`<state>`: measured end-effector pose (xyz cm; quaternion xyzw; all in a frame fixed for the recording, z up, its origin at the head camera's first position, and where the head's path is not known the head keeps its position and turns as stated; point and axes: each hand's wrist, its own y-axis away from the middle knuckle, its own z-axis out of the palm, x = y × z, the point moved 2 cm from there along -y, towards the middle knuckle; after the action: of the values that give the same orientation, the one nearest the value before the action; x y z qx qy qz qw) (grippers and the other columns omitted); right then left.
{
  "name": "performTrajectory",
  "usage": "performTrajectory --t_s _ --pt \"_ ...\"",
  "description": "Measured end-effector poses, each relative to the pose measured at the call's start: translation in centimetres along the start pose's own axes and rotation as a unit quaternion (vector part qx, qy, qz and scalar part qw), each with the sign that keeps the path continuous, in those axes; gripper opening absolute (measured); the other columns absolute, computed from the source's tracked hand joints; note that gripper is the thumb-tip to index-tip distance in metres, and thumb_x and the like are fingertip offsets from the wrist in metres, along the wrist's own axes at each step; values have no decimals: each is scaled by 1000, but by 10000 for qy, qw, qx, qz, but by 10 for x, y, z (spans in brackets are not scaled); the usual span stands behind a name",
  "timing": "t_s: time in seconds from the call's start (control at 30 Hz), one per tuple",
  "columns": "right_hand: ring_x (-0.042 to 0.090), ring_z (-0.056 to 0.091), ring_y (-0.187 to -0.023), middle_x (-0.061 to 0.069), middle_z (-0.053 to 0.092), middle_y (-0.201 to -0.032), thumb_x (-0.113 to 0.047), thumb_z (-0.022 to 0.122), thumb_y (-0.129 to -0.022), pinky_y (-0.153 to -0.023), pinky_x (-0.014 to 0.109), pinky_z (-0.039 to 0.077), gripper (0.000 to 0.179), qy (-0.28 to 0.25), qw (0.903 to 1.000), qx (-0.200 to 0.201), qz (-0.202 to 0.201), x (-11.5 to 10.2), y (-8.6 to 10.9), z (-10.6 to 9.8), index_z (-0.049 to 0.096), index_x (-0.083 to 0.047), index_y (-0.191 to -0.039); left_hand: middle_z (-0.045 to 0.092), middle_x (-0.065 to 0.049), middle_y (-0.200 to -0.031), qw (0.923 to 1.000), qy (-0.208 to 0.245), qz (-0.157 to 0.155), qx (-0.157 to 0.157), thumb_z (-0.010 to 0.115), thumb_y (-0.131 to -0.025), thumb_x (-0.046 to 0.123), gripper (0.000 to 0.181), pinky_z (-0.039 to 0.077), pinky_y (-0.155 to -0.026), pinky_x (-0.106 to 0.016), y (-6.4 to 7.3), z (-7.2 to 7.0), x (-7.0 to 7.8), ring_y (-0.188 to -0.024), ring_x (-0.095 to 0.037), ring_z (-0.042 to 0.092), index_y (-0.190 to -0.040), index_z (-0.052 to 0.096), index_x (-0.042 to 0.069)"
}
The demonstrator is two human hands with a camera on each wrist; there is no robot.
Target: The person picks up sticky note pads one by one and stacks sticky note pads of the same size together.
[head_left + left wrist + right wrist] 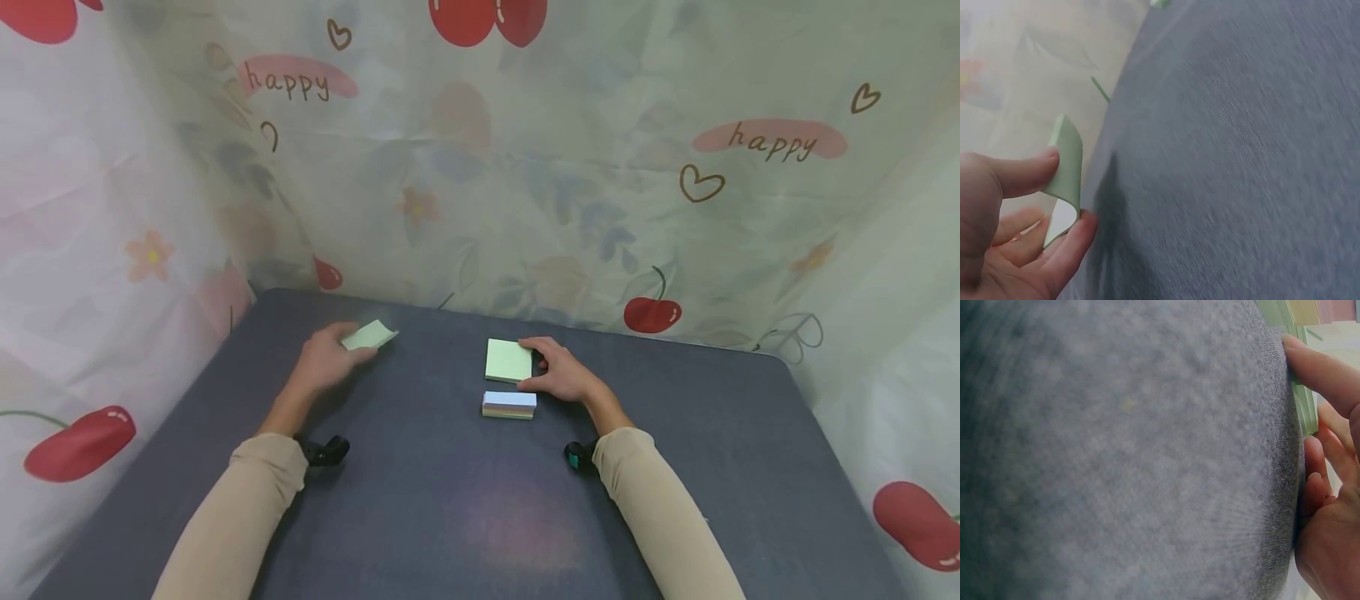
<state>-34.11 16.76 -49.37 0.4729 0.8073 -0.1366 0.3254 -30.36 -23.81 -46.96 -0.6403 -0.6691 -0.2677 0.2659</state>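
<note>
My left hand (324,360) holds a pale green sticky note (369,335) above the far left part of the table. In the left wrist view the green sticky note (1070,164) bends into a curve between thumb and fingers. On the table, right of centre, lies a pad of green sticky notes (507,360). My right hand (564,377) grips that pad by its right side, thumb at the near corner and fingers at the far one. The pad's layered green edge (1305,409) shows beside the thumb in the right wrist view.
Just nearer than the green pad sits a small block of sticky notes (509,404), bluish on top with other colours beneath. A dark grey cloth covers the table (420,500). Behind and beside it hangs a printed curtain (495,192) with cherries and writing.
</note>
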Motion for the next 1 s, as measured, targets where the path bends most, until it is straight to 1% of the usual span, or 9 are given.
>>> performTrajectory --t_s 0.1,0.17,0.3,0.4,0.5,0.67,0.73,0.9,1.0 --pt "34 54 -116 16 35 -159 -32 78 -91 -107 56 37 81 -9 10000 -14 14 0 0 0 37 -11 -158 51 -22 -151 9986 494 -158 -71 66 -98 36 66 49 -99 -51 -1 1 4 -124 -38 57 -152 45 4" --pt "35 54 -117 16 34 -160 -32 78 -91 -108 56 37 81 -51 10000 -22 40 1 0 0 37 -12 -158 49 -22 -153 9943 1023 -248 -177 66 -99 31 64 51 -99 -49 -2 2 8 -125 -38 59 -153 44 5" --pt "36 54 -120 15 34 -160 -32 78 -91 -108 57 38 81 -67 10000 -3 54 1 -1 0 37 -13 -158 42 -20 -159 9759 2109 -344 -441 67 -98 19 64 52 -104 -47 -4 3 17 -132 -37 56 -155 39 4" --pt "36 54 -120 15 34 -160 -33 78 -91 -108 57 38 81 -48 10000 15 50 1 -1 0 36 -13 -158 41 -19 -160 9608 2683 -404 -571 68 -96 14 67 50 -109 -46 -7 5 27 -136 -36 53 -155 38 4" --pt "35 54 -120 15 34 -160 -33 78 -91 -109 57 38 81 -44 10000 9 41 1 -1 0 36 -14 -158 41 -19 -160 9519 2953 -433 -693 69 -95 11 68 49 -111 -46 -10 8 36 -136 -36 53 -155 39 4" --pt "35 53 -118 15 34 -160 -32 78 -91 -106 56 39 80 -49 10000 15 30 1 -1 0 37 -14 -158 42 -18 -160 9397 3231 -401 -1050 69 -94 10 68 47 -112 -48 -15 17 56 -133 -33 55 -155 39 4" --pt "34 53 -117 15 34 -159 -32 78 -91 -106 55 38 81 -29 10000 23 27 1 -1 0 37 -14 -158 42 -17 -159 9322 3401 -424 -1166 69 -95 10 67 46 -112 -50 -17 20 63 -131 -32 56 -155 39 4" --pt "34 53 -116 15 35 -159 -33 78 -91 -106 55 38 81 -4 10000 23 47 1 -1 0 37 -13 -158 43 -16 -159 9171 3744 -444 -1294 69 -95 10 67 46 -113 -51 -20 27 79 -126 -28 58 -154 39 3" --pt "33 53 -118 14 35 -159 -33 78 -91 -106 54 40 81 -4 10000 37 76 2 -1 1 37 -14 -158 42 -16 -160 9133 3826 -429 -1329 69 -95 11 67 46 -112 -49 -21 30 86 -126 -26 58 -155 39 3"
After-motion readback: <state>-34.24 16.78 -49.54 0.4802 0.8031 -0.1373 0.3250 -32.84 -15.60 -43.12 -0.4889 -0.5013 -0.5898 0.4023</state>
